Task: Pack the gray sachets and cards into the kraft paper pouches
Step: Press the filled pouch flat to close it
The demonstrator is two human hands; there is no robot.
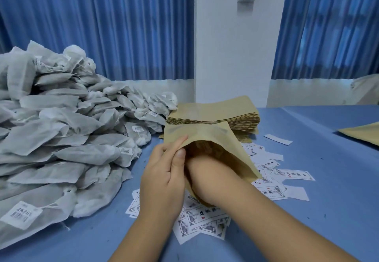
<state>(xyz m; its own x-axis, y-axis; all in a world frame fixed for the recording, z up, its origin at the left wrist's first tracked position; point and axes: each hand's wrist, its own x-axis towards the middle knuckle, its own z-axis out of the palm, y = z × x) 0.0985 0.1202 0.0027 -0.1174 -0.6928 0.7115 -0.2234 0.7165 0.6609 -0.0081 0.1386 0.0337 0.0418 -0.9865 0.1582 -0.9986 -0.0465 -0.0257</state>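
Observation:
A kraft paper pouch (207, 136) is held up over the table, its mouth facing me. My left hand (164, 177) pinches the pouch's left edge at the mouth between thumb and fingers. My right hand (203, 177) is thrust inside the pouch up to the wrist, so its fingers are hidden. A big heap of gray sachets (57, 130) with white labels fills the left side. Printed cards (203, 218) lie scattered under and right of my arms. A stack of flat kraft pouches (217, 114) sits behind the held pouch.
The table has a blue cover (328, 179). Another kraft pouch (365, 134) lies at the right edge. A white strip (277, 139) lies beside the stack. Blue curtains and a white pillar stand behind the table.

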